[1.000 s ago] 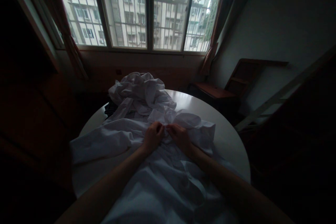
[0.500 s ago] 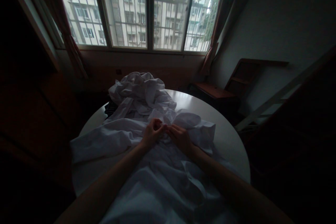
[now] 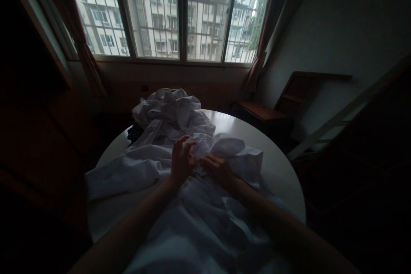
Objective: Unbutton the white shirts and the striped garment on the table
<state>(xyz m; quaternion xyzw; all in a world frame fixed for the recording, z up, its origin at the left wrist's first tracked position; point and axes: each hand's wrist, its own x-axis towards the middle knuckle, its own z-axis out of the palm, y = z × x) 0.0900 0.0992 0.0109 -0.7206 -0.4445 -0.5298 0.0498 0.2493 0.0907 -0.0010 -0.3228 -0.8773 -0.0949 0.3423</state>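
Note:
A white shirt [image 3: 125, 175] with long sleeves lies spread and wrinkled over the table, one sleeve stretched out to the left. My left hand [image 3: 183, 160] is lifted slightly above its upper middle, with the fingers apart and curved. Close beside it, my right hand [image 3: 220, 169] rests low on the cloth, fingers drawn together at the collar area and closed on a fold. Its fingertips are partly hidden in dim light, and any small fastening there is too dark to make out.
A heap of crumpled white cloth [image 3: 170, 111] sits at the back of the round white table [image 3: 272, 154], a dark striped item [image 3: 134, 132] beneath its left edge. A wooden chair [image 3: 263, 110] stands behind right, near a pale ladder-like frame [image 3: 321, 137]. Barred windows are ahead.
My left hand has come away from the right fingertips, rising and opening a little to the left. The right hand has stayed almost in place on the shirt.

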